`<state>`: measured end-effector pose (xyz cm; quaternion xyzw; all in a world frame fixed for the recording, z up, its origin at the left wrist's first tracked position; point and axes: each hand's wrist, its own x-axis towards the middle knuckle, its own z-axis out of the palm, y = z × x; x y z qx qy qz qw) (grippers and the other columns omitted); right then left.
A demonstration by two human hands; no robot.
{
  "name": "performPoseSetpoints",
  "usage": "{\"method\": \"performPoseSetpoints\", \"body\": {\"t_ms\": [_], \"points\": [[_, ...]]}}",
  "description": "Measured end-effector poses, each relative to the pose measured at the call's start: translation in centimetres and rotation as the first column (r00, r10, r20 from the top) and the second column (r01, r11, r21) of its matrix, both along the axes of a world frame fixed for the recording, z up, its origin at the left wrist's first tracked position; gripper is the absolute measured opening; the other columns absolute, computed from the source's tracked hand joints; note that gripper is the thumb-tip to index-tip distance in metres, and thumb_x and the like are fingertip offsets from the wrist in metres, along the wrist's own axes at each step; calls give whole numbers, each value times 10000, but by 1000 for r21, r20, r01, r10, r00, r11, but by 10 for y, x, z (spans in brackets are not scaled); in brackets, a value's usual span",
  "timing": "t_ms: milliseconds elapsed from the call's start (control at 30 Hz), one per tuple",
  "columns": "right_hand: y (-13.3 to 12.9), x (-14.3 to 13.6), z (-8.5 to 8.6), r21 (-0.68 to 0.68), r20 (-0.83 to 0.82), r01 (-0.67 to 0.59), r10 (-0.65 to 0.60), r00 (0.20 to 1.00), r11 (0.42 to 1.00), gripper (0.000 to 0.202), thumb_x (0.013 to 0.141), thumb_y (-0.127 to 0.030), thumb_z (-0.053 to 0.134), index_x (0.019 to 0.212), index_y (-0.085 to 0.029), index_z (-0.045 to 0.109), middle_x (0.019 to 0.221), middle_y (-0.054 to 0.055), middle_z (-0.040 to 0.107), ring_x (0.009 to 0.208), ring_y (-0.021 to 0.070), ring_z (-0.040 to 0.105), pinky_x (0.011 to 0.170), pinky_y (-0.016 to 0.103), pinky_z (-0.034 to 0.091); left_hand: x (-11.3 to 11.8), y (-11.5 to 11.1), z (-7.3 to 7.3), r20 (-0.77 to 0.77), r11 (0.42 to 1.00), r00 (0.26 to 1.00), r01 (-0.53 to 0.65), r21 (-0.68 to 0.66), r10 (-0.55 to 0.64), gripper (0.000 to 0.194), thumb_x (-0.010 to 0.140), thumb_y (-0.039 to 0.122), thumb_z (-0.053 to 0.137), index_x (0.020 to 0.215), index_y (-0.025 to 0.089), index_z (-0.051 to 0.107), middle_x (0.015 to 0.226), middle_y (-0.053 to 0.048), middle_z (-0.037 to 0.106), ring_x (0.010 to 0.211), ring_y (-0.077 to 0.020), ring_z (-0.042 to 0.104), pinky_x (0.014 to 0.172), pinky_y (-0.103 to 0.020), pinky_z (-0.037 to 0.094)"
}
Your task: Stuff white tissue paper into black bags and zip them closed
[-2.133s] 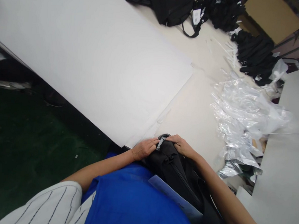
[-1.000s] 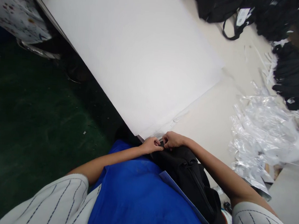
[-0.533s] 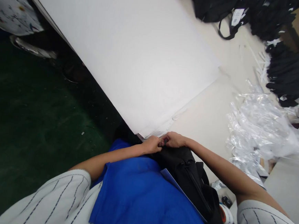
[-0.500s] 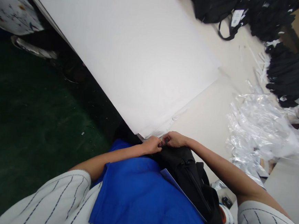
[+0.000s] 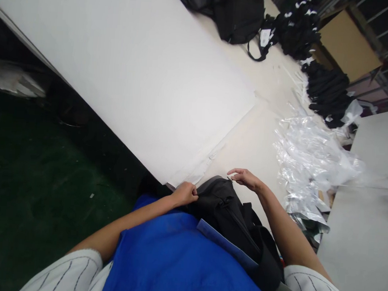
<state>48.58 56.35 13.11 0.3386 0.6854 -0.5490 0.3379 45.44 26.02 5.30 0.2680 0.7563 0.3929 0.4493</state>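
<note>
A black fabric bag (image 5: 238, 225) with a zip along it lies across my lap, against the table's front corner. My left hand (image 5: 186, 193) is closed on the bag's near-left edge, fingers curled over the black fabric. At the bag's far top edge is my right hand (image 5: 247, 179), its thumb and forefinger pinched at a small dark zip pull (image 5: 229, 179); the other fingers are loosely bent. A blue-grey flat sheet or card (image 5: 226, 242) sticks out between the bag and my blue apron (image 5: 171, 260).
A white sheet (image 5: 146, 70) covers much of the table. Crumpled clear plastic bags (image 5: 314, 150) lie at right. Another black bag (image 5: 238, 14) and piles of black straps (image 5: 329, 89) are at the back, near a cardboard box (image 5: 349, 45). Green floor (image 5: 43, 187) shows at left.
My right hand has moved away from my left, to the right along the bag's top edge. My left hand stays on the bag's edge. The view has turned to the right.
</note>
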Motion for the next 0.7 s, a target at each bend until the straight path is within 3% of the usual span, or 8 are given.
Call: {"method": "performPoseSetpoints", "body": {"t_ms": [133, 267, 333, 400, 500, 600, 667, 700], "points": [[6, 29, -8, -60, -46, 193, -196, 980, 979, 482, 548, -318, 779, 976, -135, 655, 602, -50, 481, 479, 47, 247, 464, 236, 137, 1, 5, 4, -13, 1000, 1000, 17, -14, -17, 98, 713, 175, 626, 709, 164, 723, 732, -30, 715, 712, -157, 636, 668, -243, 461], [2, 43, -14, 77, -52, 223, -220, 974, 972, 419, 595, -389, 735, 918, -133, 655, 513, -75, 405, 463, 59, 249, 456, 226, 188, -1, 8, 3, 3, 1000, 1000, 12, -20, -12, 92, 728, 203, 642, 716, 155, 720, 736, -47, 715, 739, -181, 651, 701, -270, 485], [6, 47, -4, 158, -61, 243, -236, 970, 957, 342, 612, -357, 727, 854, -125, 662, 487, -52, 442, 463, 71, 300, 455, 230, 215, -3, 3, 1, 26, 1000, 999, 24, -6, -24, 108, 740, 232, 655, 743, 145, 718, 750, -52, 719, 753, -185, 662, 707, -271, 501], [14, 55, 26, 232, -104, 264, -246, 964, 936, 299, 609, -295, 740, 844, -122, 672, 518, -12, 525, 494, 92, 384, 472, 236, 270, -6, -9, 5, 44, 999, 998, 50, 14, -50, 162, 770, 244, 630, 850, 135, 720, 819, -59, 732, 798, -181, 676, 745, -270, 520], [25, 80, 104, 323, -277, 298, -211, 937, 898, 363, 687, -340, 733, 990, -143, 689, 665, 25, 616, 597, 126, 490, 548, 256, 376, -20, -27, 32, 127, 995, 992, -9, 98, -4, 315, 818, 303, 608, 1061, 116, 678, 971, -91, 733, 897, -191, 680, 838, -302, 539], [18, 132, 189, 296, -512, 463, -270, 815, 836, 368, 779, -439, 710, 1061, -203, 694, 740, 33, 597, 650, 142, 503, 585, 286, 401, -41, -28, 94, 196, 965, 981, -52, 258, 0, 431, 856, 434, 611, 1160, 129, 636, 1105, -122, 700, 996, -225, 664, 903, -360, 542], [-2, 185, 226, 255, -623, 598, -345, 703, 760, 302, 803, -444, 714, 1043, -260, 705, 712, 35, 561, 624, 148, 475, 561, 310, 382, -50, -13, 148, 89, 907, 984, 107, 408, -156, 449, 870, 452, 617, 1222, 175, 613, 1217, -120, 654, 1087, -239, 634, 969, -390, 521], [-18, 215, 235, 238, -655, 652, -377, 655, 720, 270, 805, -459, 713, 1011, -285, 712, 684, 39, 544, 600, 155, 462, 539, 326, 368, -50, -2, 175, -19, 852, 968, 229, 471, -250, 466, 862, 453, 639, 1252, 201, 602, 1276, -116, 622, 1158, -252, 599, 1022, -411, 491]]}}
